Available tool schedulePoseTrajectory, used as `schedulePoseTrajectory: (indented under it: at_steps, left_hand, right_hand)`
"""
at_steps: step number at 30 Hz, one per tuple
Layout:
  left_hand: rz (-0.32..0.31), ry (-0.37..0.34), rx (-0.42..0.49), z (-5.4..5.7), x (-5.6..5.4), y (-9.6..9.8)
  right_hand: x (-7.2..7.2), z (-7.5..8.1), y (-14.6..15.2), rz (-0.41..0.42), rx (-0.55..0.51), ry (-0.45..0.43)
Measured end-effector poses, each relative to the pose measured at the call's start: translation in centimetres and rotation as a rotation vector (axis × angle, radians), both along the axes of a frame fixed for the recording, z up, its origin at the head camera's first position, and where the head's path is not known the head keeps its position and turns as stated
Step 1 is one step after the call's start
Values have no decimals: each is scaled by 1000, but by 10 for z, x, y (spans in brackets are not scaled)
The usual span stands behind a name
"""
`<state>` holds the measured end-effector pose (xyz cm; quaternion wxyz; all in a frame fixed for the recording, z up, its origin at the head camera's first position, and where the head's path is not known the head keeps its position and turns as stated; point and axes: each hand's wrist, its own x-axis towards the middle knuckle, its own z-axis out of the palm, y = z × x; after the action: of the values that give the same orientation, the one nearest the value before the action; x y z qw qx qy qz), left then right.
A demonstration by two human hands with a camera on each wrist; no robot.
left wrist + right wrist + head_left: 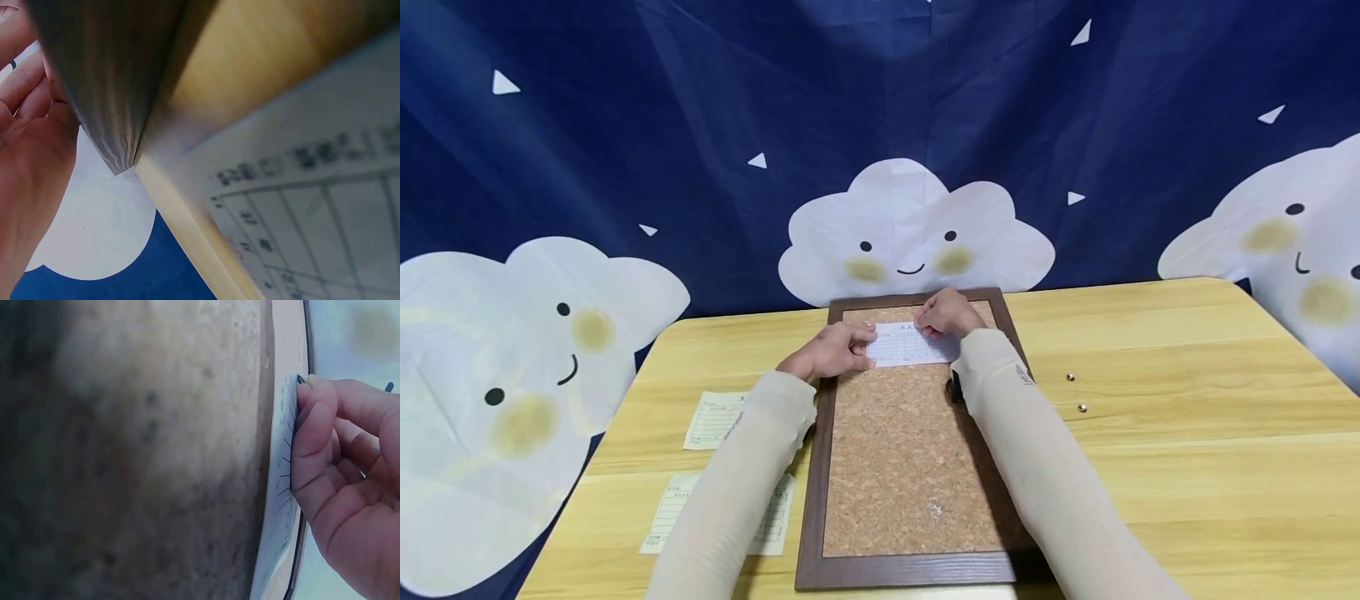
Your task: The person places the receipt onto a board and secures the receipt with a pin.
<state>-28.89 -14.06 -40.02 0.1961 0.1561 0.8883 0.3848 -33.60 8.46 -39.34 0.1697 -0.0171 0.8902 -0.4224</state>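
Note:
A white printed form lies across the upper part of a brown-framed cork board. My left hand reaches over the board's left frame and holds down the form's left end with its fingertips. At the form's top edge, my right hand pinches a small metal thumbtack between thumb and index finger, its tip right at the paper. In the left wrist view, part of the left hand shows beside the dark frame.
Two more paper forms, an upper one and a lower one, lie on the wooden table left of the board, partly behind my left sleeve. Two metal thumbtacks lie to its right. A blue cloud-patterned curtain hangs behind the table.

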Motion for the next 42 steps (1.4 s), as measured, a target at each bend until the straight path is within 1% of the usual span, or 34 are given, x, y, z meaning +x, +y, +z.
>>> schedulePoseTrajectory:
  at_steps: [5, 10, 15, 21, 24, 27, 35, 42]
  left_hand:
    - [-2, 10, -15, 0, 1, 0]
    - [-1, 12, -22, 0, 1, 0]
    - [-2, 9, -29, 1, 0, 0]
    - [-9, 23, -42, 2, -2, 1]
    - [-4, 11, -40, 3, -2, 1]
    - [3, -4, -41, 3, -3, 1]
    - [-1, -26, -27, 5, -3, 2]
    - [-2, -24, -34, 4, -2, 2]
  right_hand:
    - [6, 4, 1, 1, -6, 11]
    - [5, 1, 2, -24, -5, 9]
    - [2, 0, 2, -52, -50, -9]
    - [4, 3, 2, -79, -120, -33]
    - [4, 3, 2, -79, -133, -32]
    - [4, 3, 2, -79, -135, -33]
    - [1, 0, 2, -110, -154, -54]
    - [2, -2, 2, -103, -113, -53]
